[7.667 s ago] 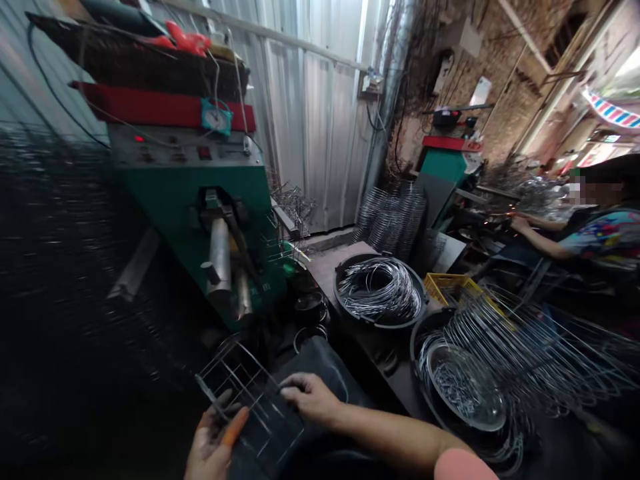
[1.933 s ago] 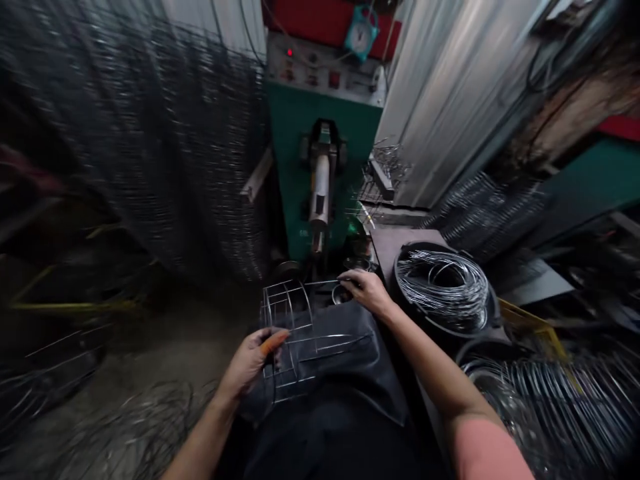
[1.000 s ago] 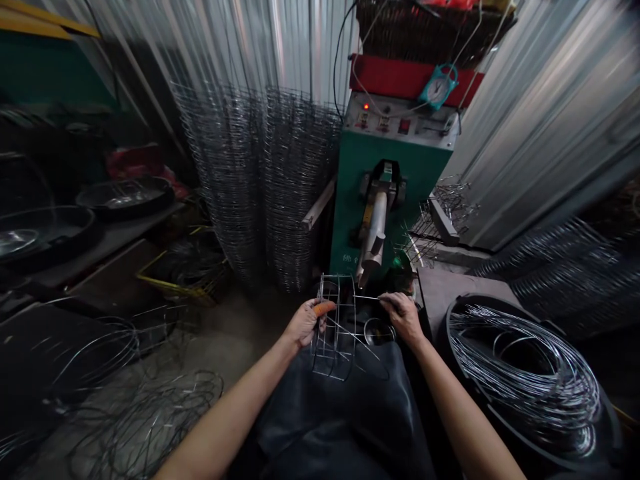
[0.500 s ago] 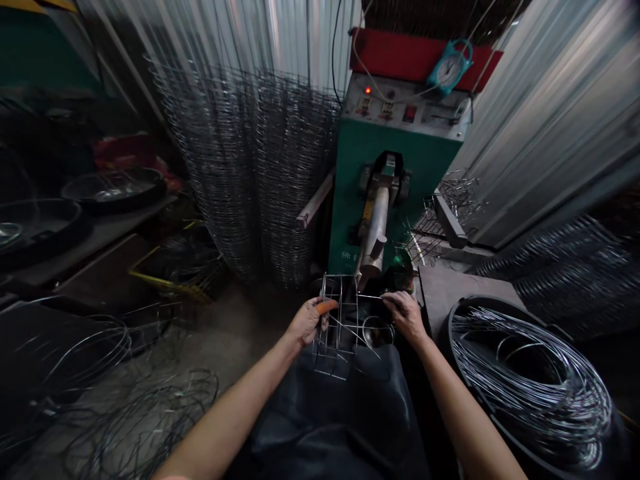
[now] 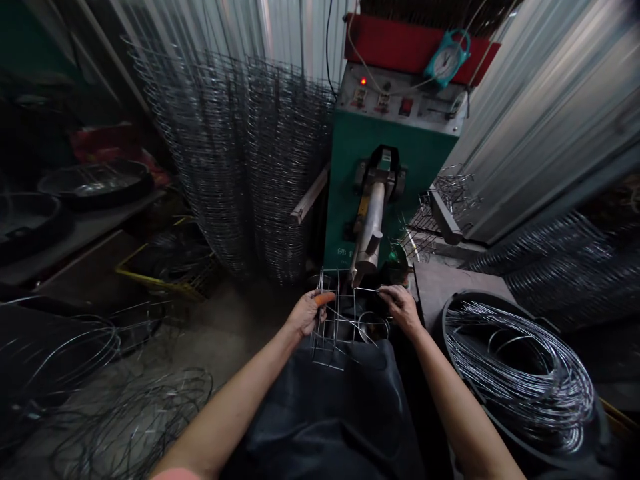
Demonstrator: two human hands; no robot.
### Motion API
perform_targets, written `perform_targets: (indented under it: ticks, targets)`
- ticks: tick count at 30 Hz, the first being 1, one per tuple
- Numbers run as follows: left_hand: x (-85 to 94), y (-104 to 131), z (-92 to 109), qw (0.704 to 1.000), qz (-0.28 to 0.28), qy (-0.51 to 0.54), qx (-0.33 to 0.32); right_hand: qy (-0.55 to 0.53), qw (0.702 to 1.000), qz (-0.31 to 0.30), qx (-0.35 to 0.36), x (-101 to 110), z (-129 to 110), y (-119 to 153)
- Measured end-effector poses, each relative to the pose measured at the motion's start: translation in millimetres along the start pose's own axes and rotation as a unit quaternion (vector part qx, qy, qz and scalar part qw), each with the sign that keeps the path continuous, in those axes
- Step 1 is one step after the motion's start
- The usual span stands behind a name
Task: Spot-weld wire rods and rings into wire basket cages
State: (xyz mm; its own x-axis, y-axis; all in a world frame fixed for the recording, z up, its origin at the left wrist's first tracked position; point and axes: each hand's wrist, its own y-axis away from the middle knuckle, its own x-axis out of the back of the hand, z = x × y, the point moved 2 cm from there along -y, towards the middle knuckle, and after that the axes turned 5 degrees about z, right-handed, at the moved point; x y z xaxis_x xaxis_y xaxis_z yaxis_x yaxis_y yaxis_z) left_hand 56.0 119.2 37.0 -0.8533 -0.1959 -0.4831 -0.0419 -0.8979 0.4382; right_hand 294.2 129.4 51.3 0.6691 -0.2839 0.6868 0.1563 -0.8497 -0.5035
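Observation:
My left hand [image 5: 306, 313] is closed on the left side of a small wire frame [image 5: 337, 333], an orange cover on one of its fingers. The frame sits above my dark apron, in front of a green spot welding machine [image 5: 341, 193]. Between finger and thumb, my right hand [image 5: 400, 307] pinches the right end of a short metal wire [image 5: 369, 289]. That wire's left end meets the frame's upper part, right below the tip of the machine's metal arm [image 5: 369, 240]. Whether wire and tip touch I cannot tell.
Tall stacks of wire racks [image 5: 280, 173] stand left of the machine. A black tub [image 5: 450, 320] with a coil of cut wires [image 5: 520, 373] is at my right. Loose wire [image 5: 135, 420] covers the floor at left. A teal clock [image 5: 447, 60] hangs from the machine top.
The whole view has shifted slightly, with the scene now a little further left and higher. Both hands keep their holds, and the short wire stays at the machine's tip.

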Motion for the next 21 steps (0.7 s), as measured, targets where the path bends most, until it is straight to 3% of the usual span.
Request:
perform_targets:
  ticks: [11, 15, 18, 21]
  targets:
    - [0.1, -3, 2, 1.000, 0.006, -0.018, 0.004, 0.016, 1.000, -0.005, -0.002, 7, -2, -3]
    - [-3.2, 0, 3, 1.000, -0.003, -0.013, -0.002, 0.067, 0.996, 0.051, -0.016, 17, -42, 10]
    - [-4.9, 2, 0, 1.000, 0.000, -0.005, -0.008, 0.029, 0.999, -0.023, -0.030, 4, -83, 27]
    - [-6.9, 4, -3, 1.000, 0.005, 0.000, -0.012, 0.009, 0.997, -0.064, -0.052, -13, -105, 38]
